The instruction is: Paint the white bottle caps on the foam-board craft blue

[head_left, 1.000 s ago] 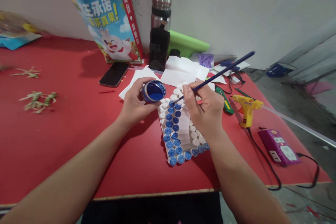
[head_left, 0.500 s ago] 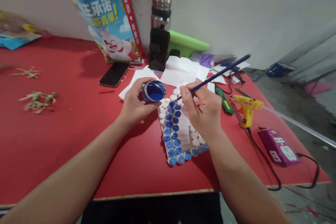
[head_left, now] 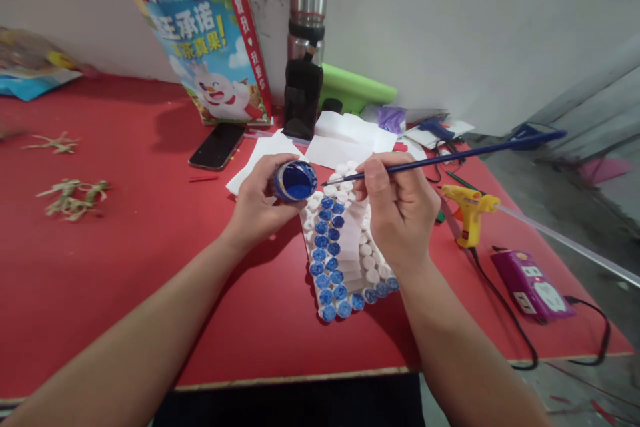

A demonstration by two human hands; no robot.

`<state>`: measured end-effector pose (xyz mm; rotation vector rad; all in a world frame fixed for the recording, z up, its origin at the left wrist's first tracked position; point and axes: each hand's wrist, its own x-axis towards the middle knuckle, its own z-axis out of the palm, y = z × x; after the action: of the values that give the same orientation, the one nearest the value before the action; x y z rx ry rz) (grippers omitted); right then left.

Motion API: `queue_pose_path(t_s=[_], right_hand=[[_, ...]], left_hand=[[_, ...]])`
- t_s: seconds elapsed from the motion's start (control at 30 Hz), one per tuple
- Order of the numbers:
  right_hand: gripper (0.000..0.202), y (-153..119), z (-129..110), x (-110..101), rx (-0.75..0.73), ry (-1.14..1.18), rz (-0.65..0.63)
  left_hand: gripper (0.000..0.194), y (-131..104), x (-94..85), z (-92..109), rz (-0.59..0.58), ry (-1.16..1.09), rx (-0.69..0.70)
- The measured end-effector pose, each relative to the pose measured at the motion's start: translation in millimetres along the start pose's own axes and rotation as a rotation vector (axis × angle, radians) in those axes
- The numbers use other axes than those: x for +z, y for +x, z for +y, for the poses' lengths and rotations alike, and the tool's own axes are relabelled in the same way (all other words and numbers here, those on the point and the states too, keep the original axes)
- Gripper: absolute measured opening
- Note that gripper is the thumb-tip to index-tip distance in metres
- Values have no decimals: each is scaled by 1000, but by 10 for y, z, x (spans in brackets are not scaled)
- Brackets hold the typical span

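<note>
Paintbrush [head_left: 447, 159] was gripped in the right hand [head_left: 403, 210], its long axis pointing left, tip just beside the jar [head_left: 296, 181] that the left hand [head_left: 260, 203] gripped. Blue discs [head_left: 321, 241] lay toward the table's [head_left: 250, 347] front edge.

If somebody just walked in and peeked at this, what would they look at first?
Probably the bright red table and, in the middle, the blue and white discs in rows on it. Just above them, the left hand holds a jar of blue paint, and the right hand holds a long blue paintbrush pointing toward it. Behind, a colourful cartoon bag stands against the wall.
</note>
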<state>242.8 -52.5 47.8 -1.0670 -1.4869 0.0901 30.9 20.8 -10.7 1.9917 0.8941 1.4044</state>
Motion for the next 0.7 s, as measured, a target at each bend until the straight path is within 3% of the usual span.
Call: queue_pose_path(t_s=[0.1, 0.27, 0.7], right_hand=[[18, -4, -11, 29, 3, 94, -62], [16, -7, 2, 82, -119, 69, -143], [18, -13, 14, 90, -121, 7, -179]], left_hand=[[56, -7, -3, 41, -19, 25, 20], [54, -7, -5, 86, -23, 33, 58], [54, 3, -5, 65, -25, 53, 102]])
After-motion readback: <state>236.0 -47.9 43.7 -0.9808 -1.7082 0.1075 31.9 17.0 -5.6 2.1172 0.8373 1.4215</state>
